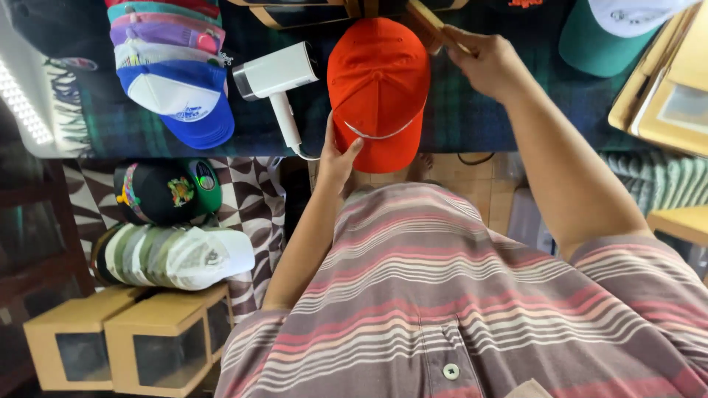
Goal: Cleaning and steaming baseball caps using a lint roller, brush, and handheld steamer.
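Dark plaid cloth covers the counter (pixel 487 118) across the top of the frame. Orange cap (pixel 377 88) lies top centre, brim toward the person. Left hand (pixel 335 158) grips the brim's left edge, thumb on top, fingers under it and hidden. Right hand (pixel 490 63), upper right of centre, has its fingers pinched on a wooden brush (pixel 431 26) touching the crown's upper right side. White hair dryer (pixel 276 81) lies just left of the cap; stack of caps (pixel 177 66) upper left, more caps (pixel 169 221) and cardboard boxes (pixel 125 339) lower left. To brush well, I'd judge: keep the brim pinned flat, short light strokes along the panels, one direction, avoid snagging the seams.
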